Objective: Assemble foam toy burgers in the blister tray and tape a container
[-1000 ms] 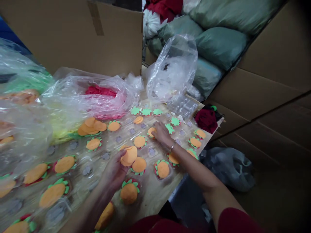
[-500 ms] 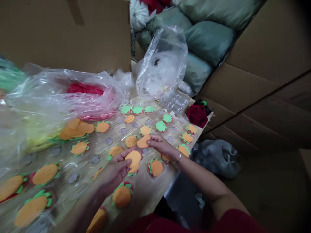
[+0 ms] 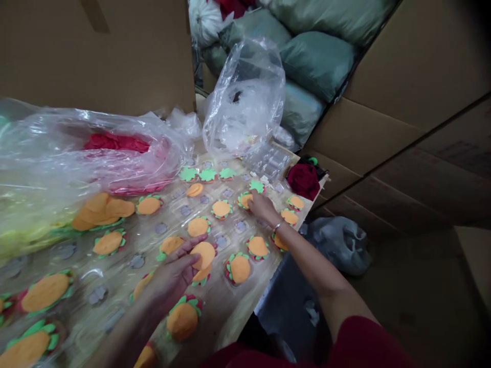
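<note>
My left hand (image 3: 180, 271) pinches an orange disc (image 3: 203, 254), perhaps more than one, between thumb and fingers above the table. My right hand (image 3: 263, 207) reaches farther out, its fingertips closed on the edge of another orange disc (image 3: 244, 200) lying over green leaf-shaped pieces. Around both hands sit layered stacks of orange, green and red pieces, such as one stack (image 3: 240, 268) near the table's front edge. Beyond the right fingers a green leaf-shaped piece (image 3: 257, 185) tops a stack. Whether the pieces are felt or foam I cannot tell.
A heap of orange discs (image 3: 102, 210) lies at the left, near clear plastic bags (image 3: 153, 163) with red and yellow pieces. Another clear bag (image 3: 243, 107) stands at the back. Dark red fabric (image 3: 303, 180) sits on the right corner. Cardboard boxes (image 3: 406, 138) rise at the right.
My right hand has moved forward and right with an orange disc, onto a green-topped stack. My left hand still holds its disc, and the view has shifted slightly right.
</note>
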The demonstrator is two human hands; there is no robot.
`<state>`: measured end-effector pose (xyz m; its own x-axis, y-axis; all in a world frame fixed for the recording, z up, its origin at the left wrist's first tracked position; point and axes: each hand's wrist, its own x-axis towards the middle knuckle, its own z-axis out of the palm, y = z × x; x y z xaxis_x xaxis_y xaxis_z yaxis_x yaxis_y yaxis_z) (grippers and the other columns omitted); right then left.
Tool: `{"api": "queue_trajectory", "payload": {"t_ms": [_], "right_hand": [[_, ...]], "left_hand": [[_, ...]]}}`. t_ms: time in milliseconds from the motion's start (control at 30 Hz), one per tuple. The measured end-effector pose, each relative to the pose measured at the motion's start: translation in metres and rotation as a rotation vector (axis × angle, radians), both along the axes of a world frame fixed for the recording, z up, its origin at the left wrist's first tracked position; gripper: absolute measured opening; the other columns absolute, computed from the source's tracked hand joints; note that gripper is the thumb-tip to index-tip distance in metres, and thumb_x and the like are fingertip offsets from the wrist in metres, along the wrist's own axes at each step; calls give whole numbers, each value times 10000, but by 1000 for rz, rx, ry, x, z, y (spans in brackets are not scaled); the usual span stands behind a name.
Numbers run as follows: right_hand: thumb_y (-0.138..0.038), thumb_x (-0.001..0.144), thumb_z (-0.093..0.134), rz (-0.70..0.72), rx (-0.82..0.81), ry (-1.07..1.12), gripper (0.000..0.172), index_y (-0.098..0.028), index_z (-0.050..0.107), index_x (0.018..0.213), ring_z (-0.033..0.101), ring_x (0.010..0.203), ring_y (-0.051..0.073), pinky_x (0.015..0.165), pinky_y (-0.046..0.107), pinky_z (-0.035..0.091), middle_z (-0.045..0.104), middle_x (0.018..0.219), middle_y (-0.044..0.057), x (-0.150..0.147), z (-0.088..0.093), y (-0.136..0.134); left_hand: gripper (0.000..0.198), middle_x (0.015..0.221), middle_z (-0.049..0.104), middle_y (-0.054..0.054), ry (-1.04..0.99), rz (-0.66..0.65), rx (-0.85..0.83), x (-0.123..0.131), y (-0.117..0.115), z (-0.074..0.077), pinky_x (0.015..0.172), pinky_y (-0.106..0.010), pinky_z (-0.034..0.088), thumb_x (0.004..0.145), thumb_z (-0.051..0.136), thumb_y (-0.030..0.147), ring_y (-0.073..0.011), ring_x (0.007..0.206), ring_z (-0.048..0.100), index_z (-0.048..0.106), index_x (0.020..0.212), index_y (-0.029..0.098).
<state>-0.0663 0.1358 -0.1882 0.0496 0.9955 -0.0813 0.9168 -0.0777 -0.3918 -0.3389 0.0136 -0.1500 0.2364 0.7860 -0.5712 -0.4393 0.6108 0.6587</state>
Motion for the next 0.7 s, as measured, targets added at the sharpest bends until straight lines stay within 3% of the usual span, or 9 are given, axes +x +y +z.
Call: {"api": "queue_trajectory", "payload": {"t_ms": [67,133,267,333,367,400,467,567,700], "right_hand": [[-199,874,463,21,89,-183,364,-104,493,1224,576,949,278,765,357,449,613,1040,173,-9,8,-11],[-189,880,457,159,224,-217,354,-106,512,1220,543,1058,286,842,382,451,571,1160,196,-21,20,-29],[-259,894,512,848,363,100,388,-156,503,1267,389,1305,251,1071,419,335,457,1388,148,-52,37,-73],[-253,922,482,1037,346,301,324,-169,531,1232,383,1327,222,1099,408,311,500,1369,119,-64,33,-86],[-244,938,456,1040,309,408,275,-171,559,1183,443,1282,204,1074,384,347,557,1306,107,-67,29,-87],[-247,947,442,981,258,520,235,-172,587,1116,522,1196,188,1019,352,401,615,1216,97,-66,23,-84],[-310,938,463,707,142,756,207,-167,599,998,631,944,160,835,290,493,673,1021,78,-54,12,-67],[-377,873,522,204,-8,1019,228,-159,551,935,603,657,123,605,233,479,650,831,44,-16,2,-26],[-295,850,485,-81,-46,897,159,-152,532,901,537,559,91,530,193,413,604,732,11,34,0,19]], "left_hand": [[391,1210,638,-71,-8,33,-7,2,0,2,631,-198,545,703,642,31,-132,822,659,662,1074,152],[325,1216,631,-73,-59,37,-18,4,1,4,671,-238,558,775,601,89,-162,891,657,651,1089,157],[254,1161,653,-96,-206,7,-21,11,7,7,759,-271,544,919,474,241,-173,929,651,629,1095,145],[289,1178,645,-101,-255,-15,-6,13,8,6,809,-268,524,951,420,296,-169,964,642,623,1082,138],[309,1190,641,-103,-262,-38,-7,13,8,5,826,-272,515,956,411,329,-174,990,636,616,1090,141],[330,1206,635,-104,-255,-69,-17,12,8,3,843,-282,505,954,416,366,-184,1025,627,602,1118,149],[392,1235,624,-104,-203,-125,-31,6,5,-3,877,-310,483,923,467,440,-213,1101,600,554,1201,178],[551,1270,609,-106,-112,-184,2,-8,1,-12,940,-346,438,842,583,493,-243,1184,553,466,1304,217],[613,1214,643,-113,-43,-190,57,-21,-1,-17,932,-358,432,768,678,465,-253,1138,580,470,1290,220]]}}
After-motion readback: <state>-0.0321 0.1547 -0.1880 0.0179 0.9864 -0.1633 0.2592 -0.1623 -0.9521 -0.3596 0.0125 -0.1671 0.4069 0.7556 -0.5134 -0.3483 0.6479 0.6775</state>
